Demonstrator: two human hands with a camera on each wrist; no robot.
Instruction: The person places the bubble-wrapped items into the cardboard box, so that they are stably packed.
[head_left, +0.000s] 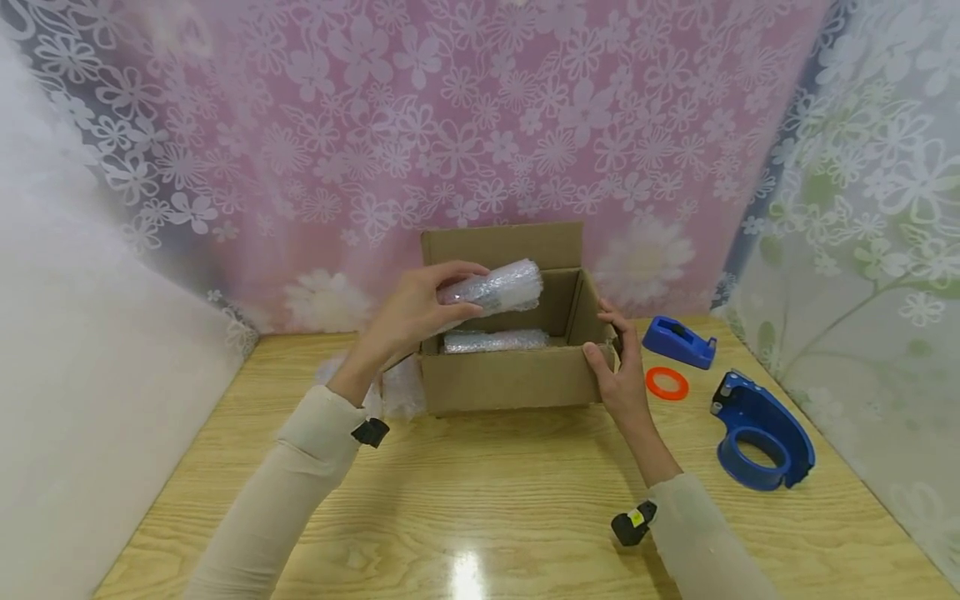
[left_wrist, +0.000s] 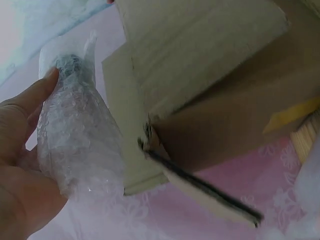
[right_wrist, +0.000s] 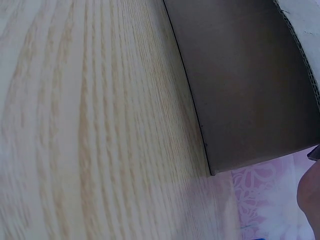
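An open cardboard box (head_left: 517,385) stands on the wooden table, its back flap raised. Over its left part my left hand (head_left: 416,312) holds a bubble-wrapped bundle (head_left: 504,288), thumb and fingers on opposite sides. In the left wrist view the bundle (left_wrist: 80,135) shows something dark under the clear wrap near one end; what it is cannot be told. Another bubble-wrapped bundle (head_left: 495,340) lies inside the box behind the front wall, partly hidden. My right hand (head_left: 624,379) grips the box's right front corner; the right wrist view shows mostly the box side (right_wrist: 245,90).
Bubble-wrapped pieces (head_left: 403,388) lie left of the box, partly behind my left arm. On the right are a blue desktop tape dispenser (head_left: 678,342), an orange ring (head_left: 667,371) and a blue hand-held tape dispenser (head_left: 772,417). A flowered curtain (head_left: 480,125) hangs behind.
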